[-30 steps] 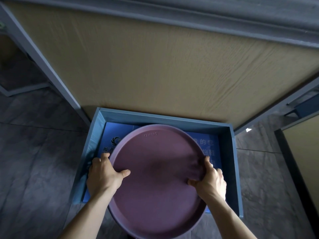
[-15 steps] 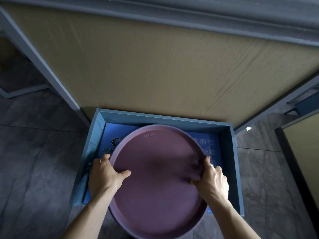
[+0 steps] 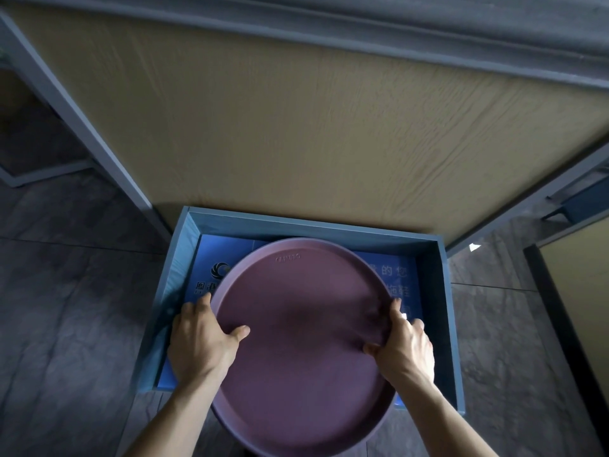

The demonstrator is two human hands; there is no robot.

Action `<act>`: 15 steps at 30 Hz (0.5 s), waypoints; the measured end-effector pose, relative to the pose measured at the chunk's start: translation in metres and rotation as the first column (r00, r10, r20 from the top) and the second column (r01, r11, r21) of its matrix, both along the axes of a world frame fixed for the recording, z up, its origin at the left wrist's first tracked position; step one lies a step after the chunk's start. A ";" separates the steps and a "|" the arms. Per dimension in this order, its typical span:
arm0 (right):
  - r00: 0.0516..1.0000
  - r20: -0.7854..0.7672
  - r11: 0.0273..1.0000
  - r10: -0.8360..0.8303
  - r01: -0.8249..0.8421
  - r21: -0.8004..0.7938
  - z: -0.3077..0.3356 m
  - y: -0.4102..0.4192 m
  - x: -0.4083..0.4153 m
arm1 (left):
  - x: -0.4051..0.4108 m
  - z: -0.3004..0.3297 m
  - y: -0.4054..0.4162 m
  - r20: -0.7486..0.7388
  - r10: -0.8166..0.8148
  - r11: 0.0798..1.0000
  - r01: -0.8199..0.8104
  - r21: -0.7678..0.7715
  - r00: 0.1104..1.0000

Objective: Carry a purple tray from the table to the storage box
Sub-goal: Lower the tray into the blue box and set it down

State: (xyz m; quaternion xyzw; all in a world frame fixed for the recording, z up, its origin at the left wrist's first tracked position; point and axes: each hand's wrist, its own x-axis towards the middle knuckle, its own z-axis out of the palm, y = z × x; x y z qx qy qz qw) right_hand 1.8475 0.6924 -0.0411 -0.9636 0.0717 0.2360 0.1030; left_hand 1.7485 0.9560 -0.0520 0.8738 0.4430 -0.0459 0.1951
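Little has changed over the last second: the round purple plastic tray (image 3: 303, 341) sits a touch deeper over the blue rectangular storage box (image 3: 441, 311), and both hands have barely shifted their hold.

The left hand (image 3: 201, 341) grips the tray's rim at about 9 o'clock, thumb curled over onto the inner face and the other fingers wrapped down the outside. The right hand (image 3: 403, 349) does the same at about 3 o'clock, thumb pressed inside and fingers closed behind the rim.

The tray is a smooth, matte disc with a low raised lip and small embossed lettering near its 12 o'clock edge; the letters are too faint to read with certainty. Its far half lies over the box's open interior, while its near edge at 6 o'clock overhangs the box's front wall. Whether it rests on the box floor cannot be told.

The box has thin, flat, slate-blue walls and a glossy bright-blue printed sheet (image 3: 214, 268) lining the bottom, carrying a round logo and white characters. It stands on a dark, marbled tile floor (image 3: 72, 324), at 12 o'clock against a tan wood-grain panel (image 3: 296, 127) framed in grey.
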 end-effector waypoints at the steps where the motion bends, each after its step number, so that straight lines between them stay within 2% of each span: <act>1: 1.000 -0.005 1.000 0.012 -0.012 -0.005 -0.001 0.001 0.000 | 0.000 0.001 -0.002 0.011 -0.011 1.000 0.011 0.007 1.000; 6: 0.997 -0.017 0.997 0.079 -0.080 -0.022 0.002 0.006 -0.003 | -0.007 0.011 -0.017 -0.034 -0.197 0.980 0.197 0.004 0.980; 8: 0.977 0.078 0.980 0.199 -0.197 -0.041 0.007 0.006 -0.009 | -0.009 0.013 -0.022 -0.041 -0.323 0.944 0.325 0.056 0.946; 10: 0.918 0.152 0.929 0.367 -0.369 -0.010 0.009 0.005 -0.015 | -0.009 0.011 -0.026 -0.042 -0.469 0.879 0.471 0.068 0.882; 12: 0.857 0.104 0.860 0.505 -0.510 0.026 0.009 0.006 -0.020 | -0.010 0.008 -0.032 -0.082 -0.571 0.820 0.572 -0.004 0.817; 15: 0.825 -0.007 0.825 0.565 -0.564 0.049 0.002 0.009 -0.025 | -0.014 0.004 -0.039 -0.145 -0.609 0.792 0.607 -0.061 0.780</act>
